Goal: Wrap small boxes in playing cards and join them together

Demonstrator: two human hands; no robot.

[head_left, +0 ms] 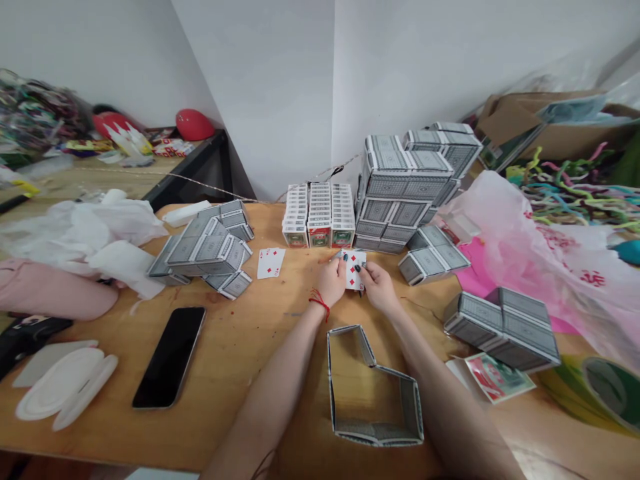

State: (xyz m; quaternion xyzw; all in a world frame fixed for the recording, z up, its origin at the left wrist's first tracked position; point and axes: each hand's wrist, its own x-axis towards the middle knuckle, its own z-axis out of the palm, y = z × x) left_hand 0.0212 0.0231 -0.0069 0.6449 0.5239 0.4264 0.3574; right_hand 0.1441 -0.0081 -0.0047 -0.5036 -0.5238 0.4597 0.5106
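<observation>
Between my two hands is a playing card (354, 272) with red diamonds, face up; whether more cards lie under it I cannot tell. My left hand (333, 277), a red string bracelet at its wrist, pinches the card's left edge. On the right edge, the fingers of my right hand (376, 283) are closed. Nearer to me, between my forearms, stands an L-shaped open frame (375, 393) built of folded cards. A few loose diamond cards (271, 263) lie face up to the left of my hands.
Rows of card boxes (320, 217) stand against the wall. Beside them rises a tall stack of card-built blocks (407, 180); more blocks sit left (205, 247) and right (505, 327). A phone (170, 357), white case (65, 387) and yellow tape roll (595, 390) lie around.
</observation>
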